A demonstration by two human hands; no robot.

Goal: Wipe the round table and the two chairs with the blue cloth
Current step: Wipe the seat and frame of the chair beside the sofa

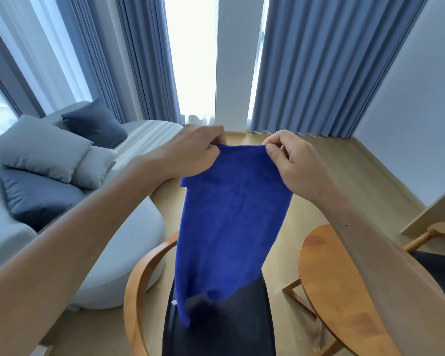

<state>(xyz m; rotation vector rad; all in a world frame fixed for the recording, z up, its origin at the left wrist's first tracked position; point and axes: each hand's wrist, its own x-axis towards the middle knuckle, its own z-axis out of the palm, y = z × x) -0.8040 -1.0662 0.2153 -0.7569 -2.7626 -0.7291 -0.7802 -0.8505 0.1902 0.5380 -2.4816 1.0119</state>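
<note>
Both hands are raised in front of the chest and hold the blue cloth (229,227) up in the air by its top edge. The left hand (193,152) has its fingers curled over one upper corner, bunching the fabric against the palm. The right hand (290,160) pinches the other upper corner between thumb and bent fingers. The cloth is a deep royal blue with a short, plush pile like microfibre. It hangs as a long soft rectangle, slightly wavy along its sides, with one small fold sticking out on its left edge and an uneven lower hem.

Below the hanging cloth stands a chair (139,283) with a smooth curved armrest of warm honey-coloured wood and a dark, matte seat (229,325). To the right is the round counter (329,278), a flat wooden top with a glossy finish and angled wooden legs beneath it. A second chair (432,235) of the same wood shows beyond the right forearm.

At left a pale grey sofa (129,242) with rounded ends carries soft cushions in light grey and dark slate. Pleated blue-grey curtains (319,60) hang in deep vertical folds at the windows, above a light wood-plank floor (344,176).
</note>
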